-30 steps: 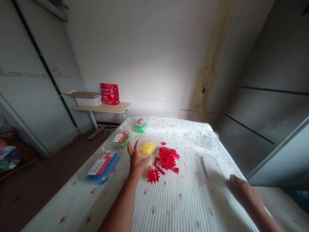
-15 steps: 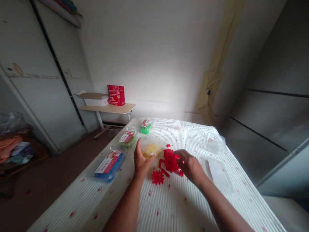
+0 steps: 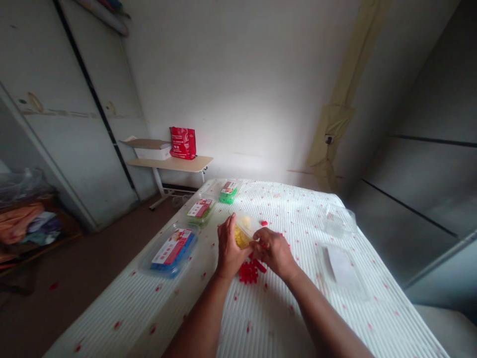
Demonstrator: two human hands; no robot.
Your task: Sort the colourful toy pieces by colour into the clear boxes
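Observation:
A clear plastic box of yellow pieces point(image 3: 243, 230) is tipped up between my two hands over the white spotted tablecloth point(image 3: 261, 308). My left hand point(image 3: 228, 246) grips its left side, fingers wrapped round it. My right hand point(image 3: 274, 249) holds its right edge with closed fingers. Red interlocking pieces point(image 3: 249, 271) lie just below and behind my hands, partly hidden by them. One small red piece point(image 3: 264, 223) sits farther back.
Along the left edge stand a blue-filled box point(image 3: 172, 247), a light-green box point(image 3: 200, 209) and a green box point(image 3: 228, 192). An empty clear tub point(image 3: 338, 220) and a flat clear lid point(image 3: 342, 266) lie on the right. A side table point(image 3: 172, 163) carries a red bag.
My right hand came in from the table's right edge, over the red pieces, to the yellow box. Both hands have tilted that box up off the cloth.

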